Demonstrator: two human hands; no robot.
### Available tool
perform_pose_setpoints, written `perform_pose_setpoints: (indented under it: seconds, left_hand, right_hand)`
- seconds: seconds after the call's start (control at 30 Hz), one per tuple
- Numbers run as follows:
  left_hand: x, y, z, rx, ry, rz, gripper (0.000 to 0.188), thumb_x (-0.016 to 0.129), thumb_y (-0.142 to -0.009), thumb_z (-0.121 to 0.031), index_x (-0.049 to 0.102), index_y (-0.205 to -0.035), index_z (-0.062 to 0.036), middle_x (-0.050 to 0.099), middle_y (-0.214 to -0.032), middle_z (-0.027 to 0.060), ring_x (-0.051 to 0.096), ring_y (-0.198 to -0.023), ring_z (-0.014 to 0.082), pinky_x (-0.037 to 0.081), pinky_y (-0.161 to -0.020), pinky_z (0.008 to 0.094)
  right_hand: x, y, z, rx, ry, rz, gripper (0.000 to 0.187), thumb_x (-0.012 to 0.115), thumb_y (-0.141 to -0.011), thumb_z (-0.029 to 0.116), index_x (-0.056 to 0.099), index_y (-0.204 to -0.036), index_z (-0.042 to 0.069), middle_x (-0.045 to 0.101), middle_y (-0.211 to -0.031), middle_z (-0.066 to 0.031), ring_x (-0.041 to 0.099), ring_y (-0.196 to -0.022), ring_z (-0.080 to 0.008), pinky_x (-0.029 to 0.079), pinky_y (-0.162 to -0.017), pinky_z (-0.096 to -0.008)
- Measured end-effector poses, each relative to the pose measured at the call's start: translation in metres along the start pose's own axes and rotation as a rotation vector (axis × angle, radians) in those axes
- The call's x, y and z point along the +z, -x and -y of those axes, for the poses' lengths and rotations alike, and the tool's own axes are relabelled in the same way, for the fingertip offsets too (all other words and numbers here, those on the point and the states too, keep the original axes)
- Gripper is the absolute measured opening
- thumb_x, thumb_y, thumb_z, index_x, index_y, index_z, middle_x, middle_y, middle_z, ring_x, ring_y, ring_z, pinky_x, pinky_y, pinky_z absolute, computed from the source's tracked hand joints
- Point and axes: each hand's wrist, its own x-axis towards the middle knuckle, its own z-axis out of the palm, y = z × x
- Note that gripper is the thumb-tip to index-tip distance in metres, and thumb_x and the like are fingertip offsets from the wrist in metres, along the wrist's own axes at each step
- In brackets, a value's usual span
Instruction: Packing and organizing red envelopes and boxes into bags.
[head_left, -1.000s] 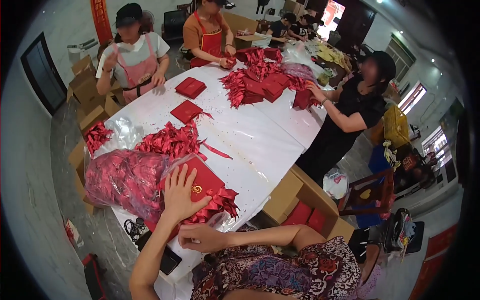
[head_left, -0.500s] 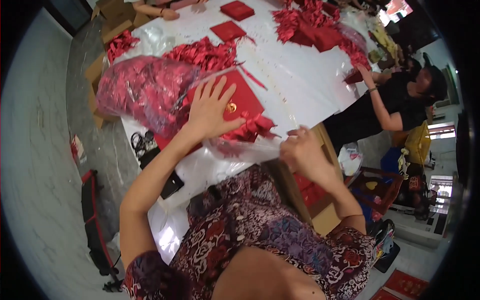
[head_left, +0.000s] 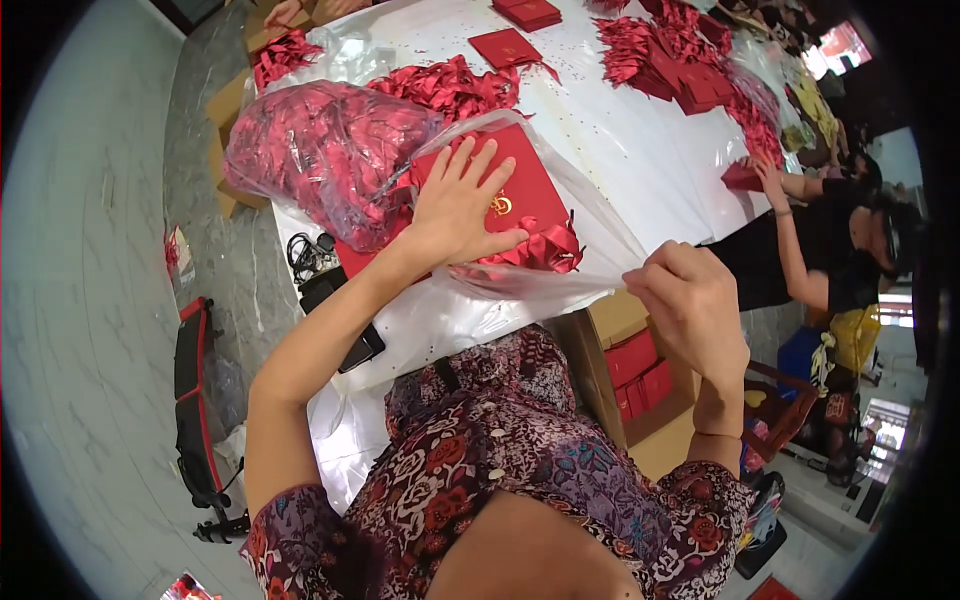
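My left hand (head_left: 462,208) lies flat, fingers spread, on a red gift box or folder (head_left: 535,180) with a gold emblem. Looped red ribbons (head_left: 540,246) bunch at its near right side, close to my left thumb. A clear plastic bag (head_left: 590,200) spreads around the red piece. My right hand (head_left: 695,305) pinches the bag's edge and holds it stretched taut to the right. Whether my left hand is inside the bag I cannot tell. Touching the red piece on the left is a bulging clear bag of red ribbons (head_left: 315,150).
On the white table (head_left: 590,120) are a red ribbon heap (head_left: 450,88), stacked red boxes (head_left: 527,12) and a black device (head_left: 345,310) with cables. An open carton (head_left: 650,425) with red boxes stands below my right hand. At right, a person (head_left: 800,235) handles a red piece.
My right hand has drawn the bag's edge outward to the right, and the plastic is wider and tauter. My left hand stays pressed on the red piece. The whole view has shifted slightly.
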Motion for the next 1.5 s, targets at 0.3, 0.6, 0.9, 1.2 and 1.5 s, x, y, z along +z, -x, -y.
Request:
perform_pose_setpoints:
  seconds: [0.3, 0.6, 0.9, 1.2, 1.5]
  left_hand:
    - [-0.004, 0.003, -0.006, -0.012, 0.025, 0.043, 0.096, 0.055, -0.081, -0.070, 0.033, -0.151, -0.0087, 0.024, -0.157, 0.0229, 0.016, -0.147, 0.0413, 0.010, -0.121, 0.0505]
    - [-0.003, 0.005, -0.004, -0.037, 0.113, 0.027, 0.096, 0.058, -0.079, -0.068, 0.035, -0.151, -0.0086, 0.030, -0.154, 0.0229, 0.017, -0.147, 0.0406, 0.010, -0.121, 0.0514]
    - [0.006, 0.005, -0.010, -0.021, 0.144, -0.001, 0.094, 0.058, -0.080, -0.067, 0.034, -0.151, -0.0097, 0.029, -0.155, 0.0223, 0.018, -0.147, 0.0417, 0.010, -0.121, 0.0519]
    - [0.000, 0.006, -0.003, 0.024, 0.211, -0.147, 0.090, 0.065, -0.074, -0.063, 0.049, -0.141, -0.0060, 0.040, -0.148, 0.0235, 0.032, -0.139, 0.0444, 0.021, -0.116, 0.0560]
    - [-0.003, 0.004, -0.004, 0.045, 0.165, -0.122, 0.088, 0.070, -0.077, -0.057, 0.044, -0.145, -0.0081, 0.037, -0.150, 0.0221, 0.032, -0.140, 0.0426, 0.023, -0.115, 0.0556]
  right_hand:
    - [0.056, -0.127, -0.041, -0.089, -0.544, -0.122, 0.021, 0.069, -0.085, 0.010, 0.068, -0.105, 0.003, 0.066, -0.094, -0.0115, 0.065, -0.086, -0.0244, 0.050, -0.078, -0.0331]
    - [0.179, -0.286, -0.020, -0.530, -0.379, 0.535, 0.030, 0.070, -0.078, 0.017, 0.068, -0.107, 0.011, 0.070, -0.092, -0.0114, 0.067, -0.086, -0.0309, 0.053, -0.077, -0.0425]
    - [0.195, -0.307, 0.009, -0.733, -0.638, 0.083, 0.018, 0.063, -0.092, 0.021, 0.063, -0.091, 0.003, 0.063, -0.081, -0.0130, 0.063, -0.074, -0.0294, 0.048, -0.066, -0.0388]
    - [0.065, -0.202, -0.029, -0.463, -0.686, -0.285, 0.011, 0.068, -0.089, 0.011, 0.069, -0.093, 0.002, 0.068, -0.084, -0.0108, 0.067, -0.075, -0.0229, 0.051, -0.066, -0.0307]
    - [0.120, 0.008, -0.003, 0.567, -0.896, -0.804, 0.023, 0.050, -0.098, 0.013, 0.058, -0.110, -0.005, 0.059, -0.105, -0.0117, 0.059, -0.091, -0.0165, 0.048, -0.085, -0.0320]
